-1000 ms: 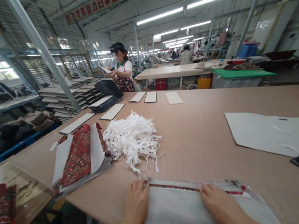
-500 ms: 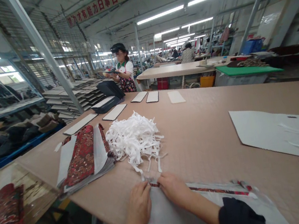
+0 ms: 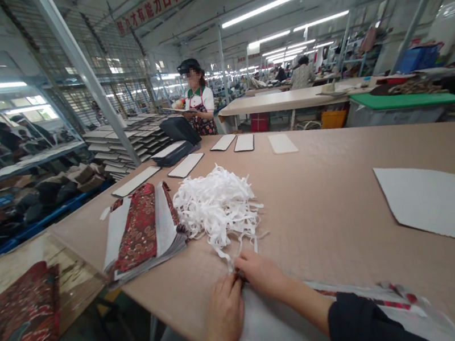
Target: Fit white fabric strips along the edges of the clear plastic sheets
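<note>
Both hands, left (image 3: 227,306) and right (image 3: 261,273), seem to pinch the near-left corner of the grey-white fabric piece (image 3: 278,324), which extends rightward beneath the right forearm, though fingertips hide the grip.

The cloth (image 3: 273,327), greyish-white with dark red patterned bands along its far and near edges, lies spread at the bottom centre of the frame, its upper left corner under the fingers of the left hand (image 3: 227,308) and right hand (image 3: 261,273). Just beyond, white strips (image 3: 219,203) lie in a loose, tangled heap.
</note>
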`<state>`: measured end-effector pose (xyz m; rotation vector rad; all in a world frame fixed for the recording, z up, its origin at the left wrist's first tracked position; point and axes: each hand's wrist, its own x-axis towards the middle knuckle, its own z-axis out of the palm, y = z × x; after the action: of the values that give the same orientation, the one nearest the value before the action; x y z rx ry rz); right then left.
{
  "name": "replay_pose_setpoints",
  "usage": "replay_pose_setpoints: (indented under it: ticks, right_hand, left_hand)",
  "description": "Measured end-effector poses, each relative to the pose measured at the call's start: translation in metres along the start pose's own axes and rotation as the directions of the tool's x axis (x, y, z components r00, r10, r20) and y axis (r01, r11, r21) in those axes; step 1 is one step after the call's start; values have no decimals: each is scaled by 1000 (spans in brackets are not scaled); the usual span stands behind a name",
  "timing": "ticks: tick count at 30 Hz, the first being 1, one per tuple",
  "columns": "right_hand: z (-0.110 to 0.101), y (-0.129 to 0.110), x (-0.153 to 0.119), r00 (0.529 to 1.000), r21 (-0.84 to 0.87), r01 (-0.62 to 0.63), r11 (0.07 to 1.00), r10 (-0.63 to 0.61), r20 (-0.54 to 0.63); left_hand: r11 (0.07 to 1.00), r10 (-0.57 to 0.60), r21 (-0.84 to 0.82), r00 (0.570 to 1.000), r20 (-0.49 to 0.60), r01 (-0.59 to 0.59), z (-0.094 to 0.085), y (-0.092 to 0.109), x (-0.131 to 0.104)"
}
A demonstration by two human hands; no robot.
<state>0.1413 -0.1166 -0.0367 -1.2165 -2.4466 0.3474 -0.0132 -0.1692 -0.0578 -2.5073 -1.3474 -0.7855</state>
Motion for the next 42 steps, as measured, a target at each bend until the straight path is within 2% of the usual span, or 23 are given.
replay_pose_setpoints:
  ticks: [5, 9, 16, 25, 31, 36, 42]
  right_hand:
    - [4, 7, 6, 988, -145, 154, 977, -147, 54]
    - [5, 11, 10, 981, -198, 191, 961, -177, 84]
    - [0, 9, 21, 979, -140, 125, 982, -100, 177]
    - [-6, 10, 29, 963, -53, 163, 985, -147, 225]
    - [-3, 19, 29, 968, 125, 27, 992, -57, 244]
    - [2, 24, 30, 966, 140, -15, 990, -22, 256]
    - [1, 18, 35, 956, 104, -23, 994, -8, 293]
  left_hand:
    - [1000, -12, -16, 1000, 15, 12, 1, 0, 0]
    - [1000, -10, -2, 1000, 22, 10, 1, 0, 0]
    - [997, -33, 67, 997, 70, 28, -4, 4, 3]
    - [993, -98, 84, 971, 217, 81, -4, 4, 7]
    - [991, -101, 104, 968, 230, 78, -3, 4, 7]
    - [989, -82, 138, 968, 239, 50, -2, 5, 7]
    - [984, -118, 161, 953, 279, 75, 1, 5, 4]
